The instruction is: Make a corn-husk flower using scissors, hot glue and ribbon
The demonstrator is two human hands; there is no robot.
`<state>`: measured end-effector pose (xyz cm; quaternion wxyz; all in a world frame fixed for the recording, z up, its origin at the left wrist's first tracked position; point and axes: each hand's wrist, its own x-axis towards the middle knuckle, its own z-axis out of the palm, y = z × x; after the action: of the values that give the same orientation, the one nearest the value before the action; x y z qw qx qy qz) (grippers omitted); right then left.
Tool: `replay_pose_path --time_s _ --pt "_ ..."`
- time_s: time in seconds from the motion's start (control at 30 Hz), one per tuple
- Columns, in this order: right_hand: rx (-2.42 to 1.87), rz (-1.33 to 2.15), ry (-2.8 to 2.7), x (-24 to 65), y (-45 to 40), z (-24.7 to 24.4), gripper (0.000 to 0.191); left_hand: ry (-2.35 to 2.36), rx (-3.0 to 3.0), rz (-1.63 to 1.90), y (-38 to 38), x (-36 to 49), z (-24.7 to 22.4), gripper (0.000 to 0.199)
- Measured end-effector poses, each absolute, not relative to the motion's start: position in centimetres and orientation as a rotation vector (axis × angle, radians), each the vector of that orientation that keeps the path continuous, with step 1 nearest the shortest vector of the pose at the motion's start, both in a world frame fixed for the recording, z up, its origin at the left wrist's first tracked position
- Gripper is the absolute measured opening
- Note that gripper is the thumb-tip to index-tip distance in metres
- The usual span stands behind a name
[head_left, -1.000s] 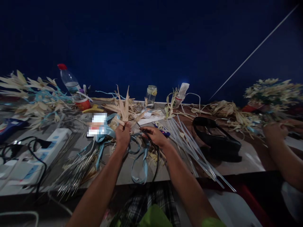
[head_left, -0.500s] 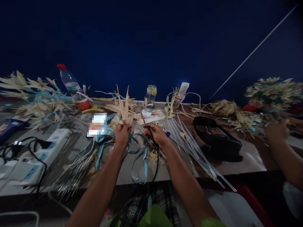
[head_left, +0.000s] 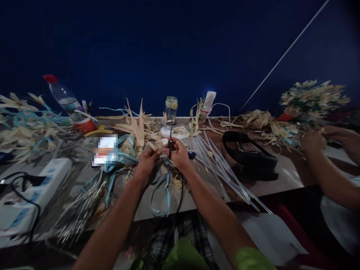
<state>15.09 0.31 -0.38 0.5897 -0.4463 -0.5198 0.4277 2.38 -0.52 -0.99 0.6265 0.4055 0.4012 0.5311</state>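
Fingers of the left hand (head_left: 146, 164) pinch a pale piece of dry husk (head_left: 159, 147), raised over the table just in front of the person; the right hand (head_left: 180, 154) is closed around a slim dark tool (head_left: 171, 129), its tip pointing away. From my distant seat, I'd grip the husk lightly, since it looks brittle, and keep that tip clear of the fingertips. A black cord (head_left: 182, 193) hangs below the right hand; I'd leave it slack, free of the blue ribbon (head_left: 168, 200). Clear rods (head_left: 241, 189) lie rightward; a glass jar (head_left: 171, 107) stands beyond.
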Motion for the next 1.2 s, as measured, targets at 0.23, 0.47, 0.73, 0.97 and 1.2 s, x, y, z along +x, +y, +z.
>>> replay_pose_path --time_s 0.23,0.47,0.73,0.97,1.2 --pt "-1.075 1.106 -1.108 15.4 0.2 0.2 0.048 0.951 0.810 1.173 -0.5 2.2 -0.8 0.031" --pt "-0.992 1.205 -1.049 15.3 0.0 0.5 0.048 0.886 0.847 1.186 -0.6 2.2 -0.7 0.030" --pt "-1.023 1.200 -1.026 15.5 0.3 0.1 0.046 0.922 0.865 1.163 -0.7 2.3 -0.8 0.035" --pt "-1.292 0.739 -1.166 16.5 1.0 -0.5 0.044 1.046 0.904 1.357 -0.1 1.2 -0.5 0.027" --pt "-1.397 0.430 -1.316 16.6 0.5 -0.4 0.046 1.203 0.909 1.489 0.6 0.3 -0.6 0.027"
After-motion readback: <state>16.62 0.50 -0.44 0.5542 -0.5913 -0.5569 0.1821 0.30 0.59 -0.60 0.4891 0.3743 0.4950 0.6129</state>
